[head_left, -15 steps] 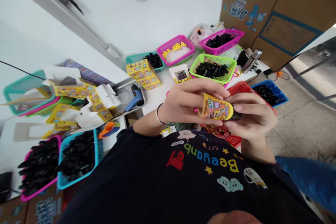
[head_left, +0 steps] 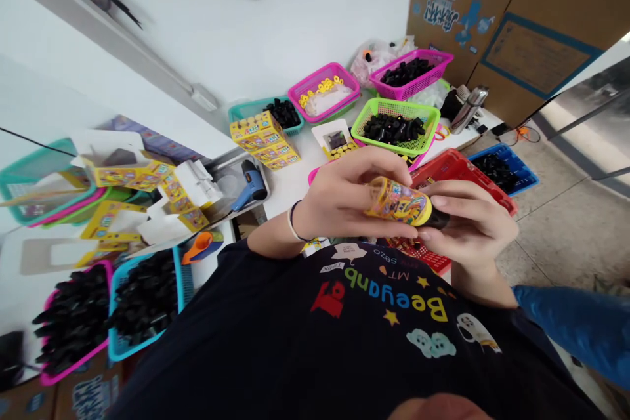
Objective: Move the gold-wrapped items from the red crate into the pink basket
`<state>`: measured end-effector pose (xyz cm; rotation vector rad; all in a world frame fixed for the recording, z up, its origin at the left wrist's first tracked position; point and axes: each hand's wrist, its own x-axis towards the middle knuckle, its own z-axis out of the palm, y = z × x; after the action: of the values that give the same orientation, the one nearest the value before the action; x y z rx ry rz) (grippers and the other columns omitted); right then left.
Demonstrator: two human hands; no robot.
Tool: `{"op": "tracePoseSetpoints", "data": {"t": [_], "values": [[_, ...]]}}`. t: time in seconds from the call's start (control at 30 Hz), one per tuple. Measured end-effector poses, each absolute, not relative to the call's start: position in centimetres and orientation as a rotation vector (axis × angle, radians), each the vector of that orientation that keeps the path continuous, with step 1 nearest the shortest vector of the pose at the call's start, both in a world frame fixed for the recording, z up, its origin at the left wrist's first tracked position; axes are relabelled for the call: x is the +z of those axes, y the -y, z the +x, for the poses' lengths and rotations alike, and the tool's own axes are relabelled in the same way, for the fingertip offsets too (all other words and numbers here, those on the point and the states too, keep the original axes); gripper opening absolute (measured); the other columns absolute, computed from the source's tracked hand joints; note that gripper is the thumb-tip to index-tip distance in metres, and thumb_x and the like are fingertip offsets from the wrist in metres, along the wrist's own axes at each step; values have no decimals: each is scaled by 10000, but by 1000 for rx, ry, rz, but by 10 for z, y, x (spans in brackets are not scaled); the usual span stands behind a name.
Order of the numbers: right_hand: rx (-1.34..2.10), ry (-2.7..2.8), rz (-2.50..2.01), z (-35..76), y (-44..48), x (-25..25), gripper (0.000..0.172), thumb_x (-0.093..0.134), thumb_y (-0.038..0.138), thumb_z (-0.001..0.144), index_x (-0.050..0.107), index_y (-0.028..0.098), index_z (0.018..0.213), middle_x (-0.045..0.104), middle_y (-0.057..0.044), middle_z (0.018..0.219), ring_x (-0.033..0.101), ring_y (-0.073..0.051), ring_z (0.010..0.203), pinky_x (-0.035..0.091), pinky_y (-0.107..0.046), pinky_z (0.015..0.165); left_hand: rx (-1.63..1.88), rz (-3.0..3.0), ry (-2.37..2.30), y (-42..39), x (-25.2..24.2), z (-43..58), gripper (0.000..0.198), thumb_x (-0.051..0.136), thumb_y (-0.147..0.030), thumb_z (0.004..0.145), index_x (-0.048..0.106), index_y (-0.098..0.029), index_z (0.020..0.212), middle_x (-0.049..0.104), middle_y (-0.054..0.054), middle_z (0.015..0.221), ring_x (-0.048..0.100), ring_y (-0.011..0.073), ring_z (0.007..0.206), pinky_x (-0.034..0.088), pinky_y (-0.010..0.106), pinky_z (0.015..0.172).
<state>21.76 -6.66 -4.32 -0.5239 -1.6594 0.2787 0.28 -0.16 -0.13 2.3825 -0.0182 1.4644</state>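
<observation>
Left hand (head_left: 347, 193): clenched around the yellow printed capsule (head_left: 399, 202), fingers curled over its near half; thin dark-and-white band on the wrist (head_left: 294, 223).

Right hand (head_left: 472, 226): closed on the other end of the capsule, fingertips (head_left: 438, 200) beside the black end (head_left: 440, 218).

Capsule's place: between the hands, just above the chest, tilted, black end toward the right hand.

Step in hand, as judged: two-handed work on the join between yellow body and black end; whether joined, hidden by the fingers.

Next move, as judged: calls for a steady hold on both parts at that join.

Beyond the hands: green mesh basket (head_left: 394, 121) of black pieces; pink basket (head_left: 322, 92) of yellow pieces; red crate (head_left: 460, 174) just past the right hand.

Left of the hands: stacked yellow boxes (head_left: 260, 141), blue heat gun (head_left: 251, 187) in a tray (head_left: 231, 164), blue basket (head_left: 114, 348) of black pieces.
</observation>
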Motion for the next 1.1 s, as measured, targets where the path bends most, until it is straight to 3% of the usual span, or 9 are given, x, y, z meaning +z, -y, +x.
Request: {"op": "tracePoseSetpoints", "data": {"t": [0.1,0.2,0.43,0.63,0.87,1.1], "values": [[216,1655,-587,219,68,-47,497,894,252,841,754,307,1314,824,-54,1108,813,-226,857,725,-357,661,1478,2353,46,1,-2,6,287,956,-271,807,726,-122,894,722,112,1067,757,176,958,686,269,813],[155,1632,-642,218,70,-51,502,891,261,848,746,337,1322,824,-53,1116,816,-244,857,731,-386,649,1410,2275,-22,2,-4,7,287,934,-287,832,696,-125,823,707,117,1146,765,176,949,704,288,761],[53,1695,-656,219,76,-48,545,885,217,858,732,307,1373,829,-54,1143,825,-245,872,740,-371,670,1318,2224,-67,4,-3,4,343,959,-323,794,752,-131,988,733,132,1166,776,171,890,710,308,778],[53,1707,-665,221,82,-47,612,898,204,850,710,275,1428,820,-69,1196,824,-244,950,748,-362,763,1371,2234,-52,5,-4,7,336,962,-329,791,756,-133,971,753,109,1055,754,165,914,684,286,806],[-97,1659,-757,215,81,-52,528,878,212,874,729,304,1372,830,-60,1117,826,-243,898,743,-359,687,1287,2198,-244,6,-8,10,262,944,-346,804,773,-174,903,765,53,1027,758,156,898,633,302,847],[-180,1709,-827,210,85,-52,444,872,229,887,739,268,1308,825,-66,1098,819,-236,887,743,-359,701,1192,2153,-303,3,-8,2,265,964,-351,778,785,-163,838,781,68,1015,759,155,887,627,292,841]]}}
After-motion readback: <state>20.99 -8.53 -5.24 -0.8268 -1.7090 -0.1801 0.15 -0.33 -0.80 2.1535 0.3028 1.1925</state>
